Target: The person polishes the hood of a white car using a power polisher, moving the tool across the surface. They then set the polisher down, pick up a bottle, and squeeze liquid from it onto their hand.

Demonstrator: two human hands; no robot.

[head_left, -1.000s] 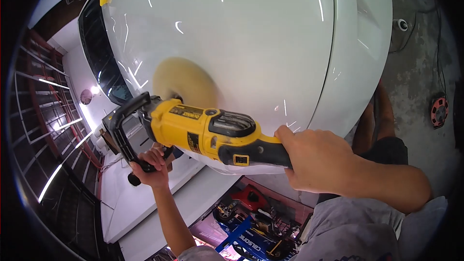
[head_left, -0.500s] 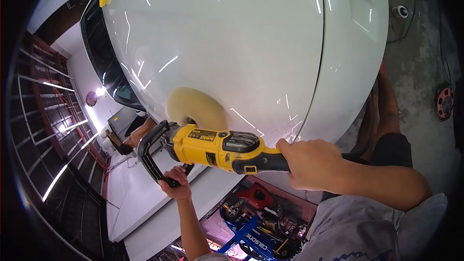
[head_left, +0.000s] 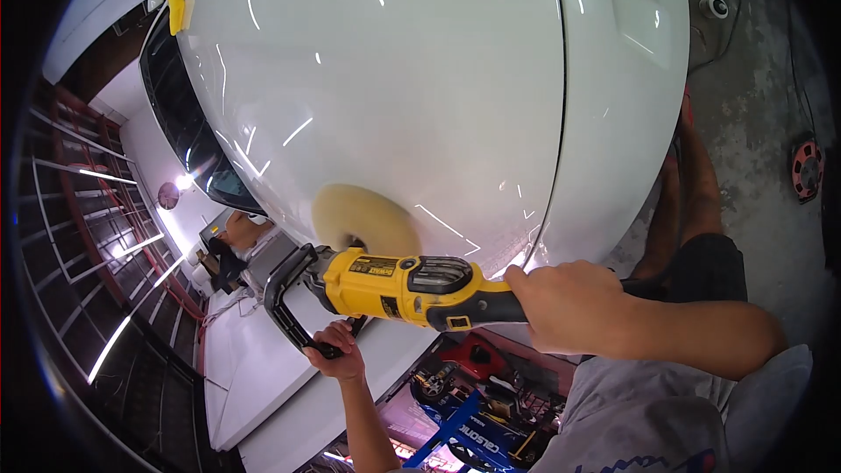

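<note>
- Could scuff or overheat the paint of the white car hood (head_left: 394, 96) with the DeWalt rotary polisher (head_left: 399, 287) tilted onto one edge of the buffing pad (head_left: 363, 215).
- Could catch at the panel gap (head_left: 561, 123) after drifting sideways, likely from uneven pressure between hands.
- Looks yellow-bodied, black-handled; fitted with a round, pale-yellow, blurred pad.
- Positioned at the hood's near side; cannot confirm pad contact.
- Gripped by left hand (head_left: 337, 350) around the D-handle (head_left: 280, 298), right hand (head_left: 574, 308) around the rear handle (head_left: 486, 307).

The polisher (head_left: 372, 287) at frame centre is coloured yellow and black, its pad (head_left: 372, 217) pale yellow; the white hood (head_left: 394, 105) above is streaked with bright lines.
</note>
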